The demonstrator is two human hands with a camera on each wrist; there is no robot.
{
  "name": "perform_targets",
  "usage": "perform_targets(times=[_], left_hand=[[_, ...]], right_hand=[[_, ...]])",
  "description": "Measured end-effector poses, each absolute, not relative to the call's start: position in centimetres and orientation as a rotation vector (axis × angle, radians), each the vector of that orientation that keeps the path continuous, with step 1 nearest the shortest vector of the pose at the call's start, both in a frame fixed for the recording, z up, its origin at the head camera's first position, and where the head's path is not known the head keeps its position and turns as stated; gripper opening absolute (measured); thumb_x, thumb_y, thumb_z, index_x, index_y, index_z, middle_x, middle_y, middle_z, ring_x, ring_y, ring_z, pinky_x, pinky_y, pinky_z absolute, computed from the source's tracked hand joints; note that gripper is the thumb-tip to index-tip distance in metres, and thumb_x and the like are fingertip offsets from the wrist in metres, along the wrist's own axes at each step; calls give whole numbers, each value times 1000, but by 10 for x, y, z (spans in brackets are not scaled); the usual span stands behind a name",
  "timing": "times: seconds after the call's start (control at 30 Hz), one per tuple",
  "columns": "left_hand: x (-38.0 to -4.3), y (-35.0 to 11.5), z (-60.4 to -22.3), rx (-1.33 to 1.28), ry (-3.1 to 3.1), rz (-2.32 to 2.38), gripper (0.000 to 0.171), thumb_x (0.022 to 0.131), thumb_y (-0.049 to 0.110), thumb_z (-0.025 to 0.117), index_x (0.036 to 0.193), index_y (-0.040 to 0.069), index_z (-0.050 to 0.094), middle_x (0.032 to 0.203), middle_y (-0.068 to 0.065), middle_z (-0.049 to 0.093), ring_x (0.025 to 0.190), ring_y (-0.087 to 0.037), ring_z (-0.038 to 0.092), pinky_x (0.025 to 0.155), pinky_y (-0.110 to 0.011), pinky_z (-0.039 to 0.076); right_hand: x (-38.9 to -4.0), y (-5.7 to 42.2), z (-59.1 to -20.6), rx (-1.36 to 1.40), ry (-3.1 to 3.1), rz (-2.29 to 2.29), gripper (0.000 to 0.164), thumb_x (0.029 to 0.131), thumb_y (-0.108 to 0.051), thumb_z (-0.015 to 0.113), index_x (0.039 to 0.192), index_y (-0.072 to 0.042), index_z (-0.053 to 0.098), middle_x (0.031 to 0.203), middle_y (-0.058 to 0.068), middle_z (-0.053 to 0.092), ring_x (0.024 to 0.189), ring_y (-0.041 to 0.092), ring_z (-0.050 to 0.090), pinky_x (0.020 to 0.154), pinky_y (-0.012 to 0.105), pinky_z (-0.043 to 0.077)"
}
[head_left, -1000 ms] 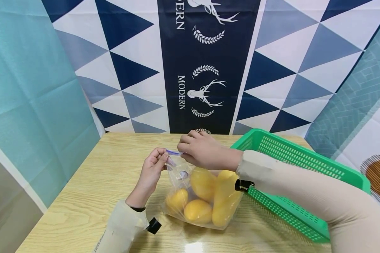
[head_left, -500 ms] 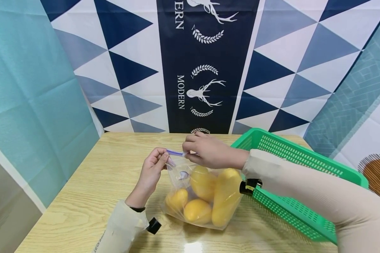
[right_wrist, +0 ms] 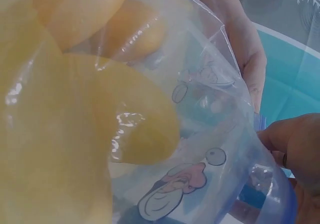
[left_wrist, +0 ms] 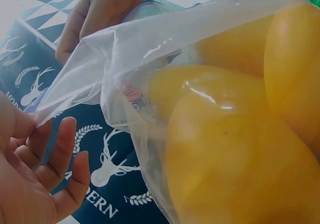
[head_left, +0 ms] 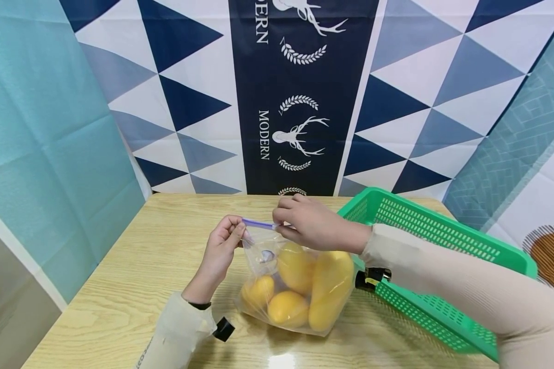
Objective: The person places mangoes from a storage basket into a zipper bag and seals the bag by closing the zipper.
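Observation:
A clear zip bag (head_left: 264, 269) stands on the table with several yellow fruits (head_left: 288, 309) inside, one long and mango-like. At the left end of its purple zip strip (head_left: 258, 224), my left hand (head_left: 221, 243) pinches the corner between thumb and forefinger. My right hand (head_left: 320, 225) pinches the same strip further right, its thumb beneath and other fingers bent above. The left wrist view shows the remaining fingers of the left hand (left_wrist: 37, 171) loosely bent. Behind the right hand and forearm, the strip's right part is hidden in the head view.
A green perforated basket (head_left: 443, 225) stands to the right, partly behind the right sleeve (head_left: 443, 277). The wooden table (head_left: 134, 277) reaches back to a patterned cloth (head_left: 291, 102), with a teal cloth (head_left: 51, 128) at the left.
My right hand has slid to the right along the zip strip, and more of the purple strip shows between the hands. The left hand and the fruits stay nearly still.

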State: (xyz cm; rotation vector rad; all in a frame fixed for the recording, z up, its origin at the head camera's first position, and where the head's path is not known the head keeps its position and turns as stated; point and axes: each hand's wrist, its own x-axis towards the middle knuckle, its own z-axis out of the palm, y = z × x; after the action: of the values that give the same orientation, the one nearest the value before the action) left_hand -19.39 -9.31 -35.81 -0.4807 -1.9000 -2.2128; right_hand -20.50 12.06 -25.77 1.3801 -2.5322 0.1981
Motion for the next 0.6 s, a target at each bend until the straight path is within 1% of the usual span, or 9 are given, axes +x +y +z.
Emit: perform_targets(times=[0.2,0.3,0.37,0.43,0.53,0.6], left_hand=[[-194,-93,-358,-467,-1918,-2211,10,103,-1,44,101,-10,48,75,4,56,69,-7,55,66,-20,50],[-193,-94,-358,-470,-1922,-2213,10,103,-1,44,101,-11,47,75,4,56,68,-7,55,67,-20,50],[-193,-94,-358,-477,-1920,-2213,10,103,-1,44,100,-10,48,75,4,56,68,-7,55,67,-20,50],[-193,-94,-358,-482,-1916,-2213,8,103,-2,44,99,-6,50,75,4,57,68,-7,55,67,-20,50],[-193,-94,-358,-488,-1910,-2209,11,102,-2,45,96,2,52,75,4,57,68,-7,55,67,-20,51],[-193,-94,-358,-489,-1910,-2205,11,102,-2,45,96,3,53,74,4,56,68,-6,55,67,-20,51]], right_hand=[[-201,125,-261,1355,-2506,184,3,95,-14,66,92,-14,65,94,-1,59,87,22,53,76,34,50],[-200,128,-262,1352,-2496,193,4,94,-14,66,91,-14,64,94,0,59,87,21,52,75,34,49],[-199,130,-262,1351,-2491,204,5,94,-14,67,90,-14,64,94,-1,59,86,21,52,74,34,48],[-199,132,-262,1355,-2485,217,5,94,-13,67,89,-14,64,94,-1,59,85,21,52,73,33,47],[-199,135,-263,1358,-2484,242,7,94,-12,67,88,-14,63,92,-1,59,84,20,51,73,33,46],[-199,137,-263,1359,-2487,259,8,94,-12,66,87,-14,63,92,-1,58,84,20,51,73,33,46]])
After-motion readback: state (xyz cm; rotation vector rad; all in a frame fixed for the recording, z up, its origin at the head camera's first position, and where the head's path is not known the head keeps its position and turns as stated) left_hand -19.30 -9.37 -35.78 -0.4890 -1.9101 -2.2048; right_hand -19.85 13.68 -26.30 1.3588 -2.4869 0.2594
